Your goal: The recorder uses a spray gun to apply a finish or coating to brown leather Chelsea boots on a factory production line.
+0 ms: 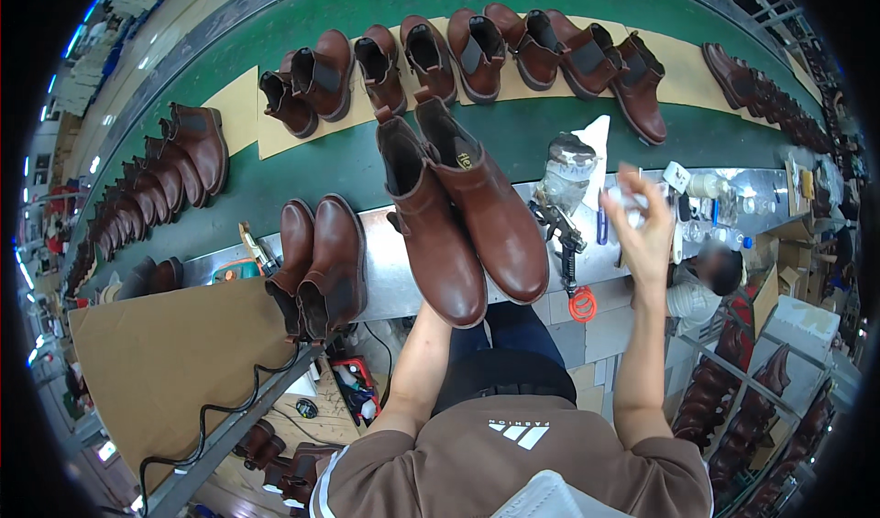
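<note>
Presently, in the head view, I see the left hand (438,309) beneath a pair of brown boots (463,215), holding them up by the soles; the hand is mostly hidden, so I cannot tell how far its fingers close. The pair sits above the metal bench edge (385,261). The right hand (642,225) is raised, fingers curled around a small white object (628,195). Another boot pair (321,266) stands on the bench to the left, near the green conveyor (302,179).

Pretty bright, even overhead light, with glare on the steel counter (385,252). Heavy fisheye bending and black corners, and the right hand (642,229) is motion-blurred.
</note>
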A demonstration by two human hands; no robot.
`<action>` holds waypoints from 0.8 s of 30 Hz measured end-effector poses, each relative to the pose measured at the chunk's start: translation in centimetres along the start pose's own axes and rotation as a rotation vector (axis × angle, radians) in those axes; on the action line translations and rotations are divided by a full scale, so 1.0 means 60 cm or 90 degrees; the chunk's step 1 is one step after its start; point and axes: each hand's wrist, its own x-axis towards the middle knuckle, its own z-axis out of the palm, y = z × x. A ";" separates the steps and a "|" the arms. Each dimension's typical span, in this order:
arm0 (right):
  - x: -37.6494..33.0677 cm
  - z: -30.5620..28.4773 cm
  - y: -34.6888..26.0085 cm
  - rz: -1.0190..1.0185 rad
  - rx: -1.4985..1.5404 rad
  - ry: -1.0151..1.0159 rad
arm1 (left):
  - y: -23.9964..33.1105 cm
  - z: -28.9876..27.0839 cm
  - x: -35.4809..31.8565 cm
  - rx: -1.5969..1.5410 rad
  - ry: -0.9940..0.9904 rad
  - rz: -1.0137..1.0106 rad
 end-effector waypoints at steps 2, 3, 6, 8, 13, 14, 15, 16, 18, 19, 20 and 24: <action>-0.032 -0.011 0.109 0.135 -0.083 -0.249 | -0.009 -0.007 -0.006 -0.018 0.018 -0.022; -0.050 -0.001 0.160 0.195 -0.135 -0.372 | -0.010 -0.011 -0.007 -0.026 0.018 -0.029; -0.094 0.076 0.271 0.173 0.141 -0.373 | -0.018 -0.013 -0.008 -0.045 0.032 -0.030; -0.105 0.125 0.301 0.104 0.118 -0.297 | -0.018 -0.011 -0.005 -0.052 0.037 -0.033; -0.131 0.131 0.244 0.205 0.216 -0.162 | -0.007 0.001 0.011 -0.086 0.038 -0.027; -0.137 0.118 0.219 0.175 0.263 -0.129 | -0.003 0.002 0.018 -0.091 0.038 -0.022; -0.145 0.104 0.191 0.184 0.255 -0.137 | 0.005 0.002 0.024 -0.092 0.039 -0.017; -0.151 0.087 0.162 0.193 0.295 -0.123 | 0.010 0.002 0.031 -0.093 0.039 -0.015; -0.155 0.058 0.100 0.195 0.335 -0.107 | 0.018 0.001 0.044 -0.094 0.037 -0.002; -0.157 0.045 0.067 0.171 0.379 -0.115 | 0.021 0.001 0.050 -0.094 0.037 0.004; -0.158 0.034 0.034 0.147 0.424 -0.118 | 0.022 0.002 0.054 -0.098 0.038 0.007; -0.150 0.018 -0.077 0.064 0.388 -0.245 | 0.022 0.006 0.057 -0.110 0.030 0.006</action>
